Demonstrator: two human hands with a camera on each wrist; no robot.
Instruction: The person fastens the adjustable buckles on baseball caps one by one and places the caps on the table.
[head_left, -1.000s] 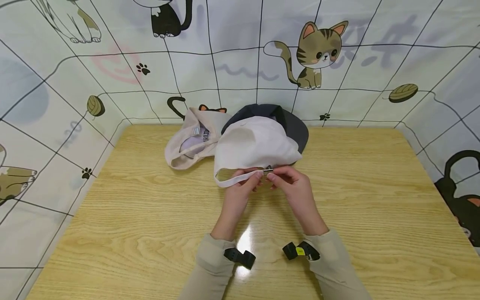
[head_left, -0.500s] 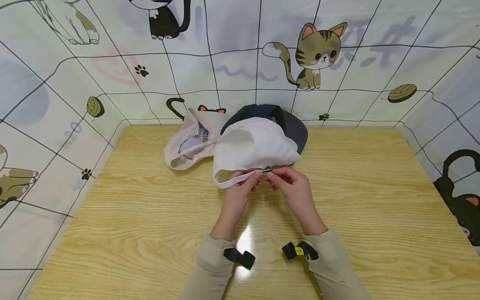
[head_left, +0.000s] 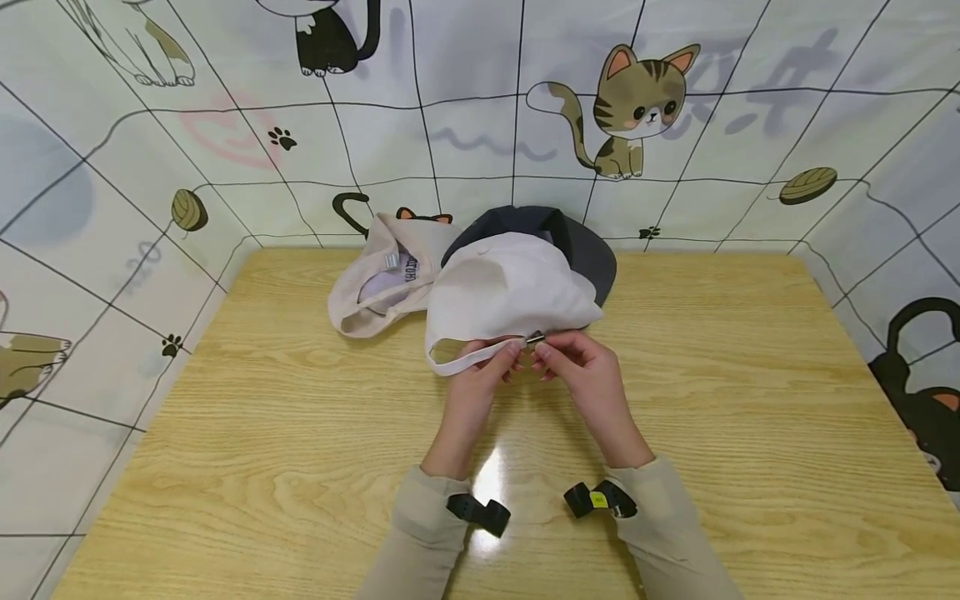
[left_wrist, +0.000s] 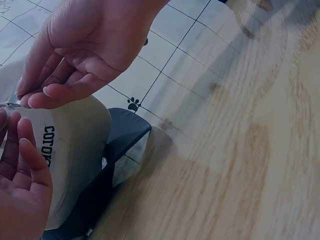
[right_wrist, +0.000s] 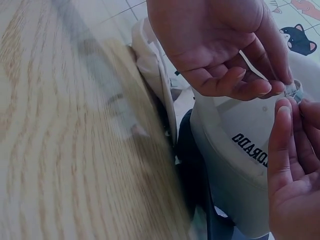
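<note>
A white baseball cap (head_left: 510, 287) stands in front of me with its back strap (head_left: 468, 363) toward me. Fingertips of my left hand (head_left: 476, 387) pinch that strap just left of a small metal buckle (head_left: 535, 337). On the other side, my right hand (head_left: 592, 379) pinches at the buckle's right end with thumb and forefinger. The left wrist view has my right hand (left_wrist: 92, 45) on top and my left hand (left_wrist: 22, 185) at lower left, fingertips close together. Dark lettering (right_wrist: 250, 149) shows on the white cap in the right wrist view.
Behind the white cap lies a dark grey cap (head_left: 596, 258), its brim pointing right. A beige cap (head_left: 352, 304) rests to the left, its inside facing up. They are on a wooden table (head_left: 300, 467), with a cat-print cloth (head_left: 465, 142) behind.
The metal buckle has tilted, its right end rising a little. Both hands keep their grip and have hardly moved; the caps stay in place.
</note>
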